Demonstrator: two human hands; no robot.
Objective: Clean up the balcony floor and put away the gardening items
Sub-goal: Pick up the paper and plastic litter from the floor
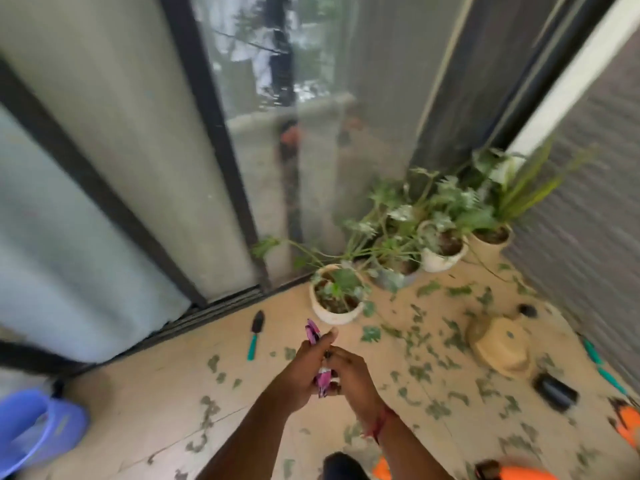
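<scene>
- The pink packet (pixel 323 382), too blurred to identify, is held above the middle of the floor, with one end poking up past the thumb.
- Both hands grip it. The left hand (pixel 303 370) wraps its length and the right hand (pixel 349 374) pinches the lower end, probably to open or unfold it.
- Cut leaves (pixel 420 372) litter the floor (pixel 156 393) toward its right edge, not yet swept.
- A teal-handled trowel (pixel 255 336) lies near the door-track edge, and potted plants (pixel 336 299) crowd the far corner.
</scene>
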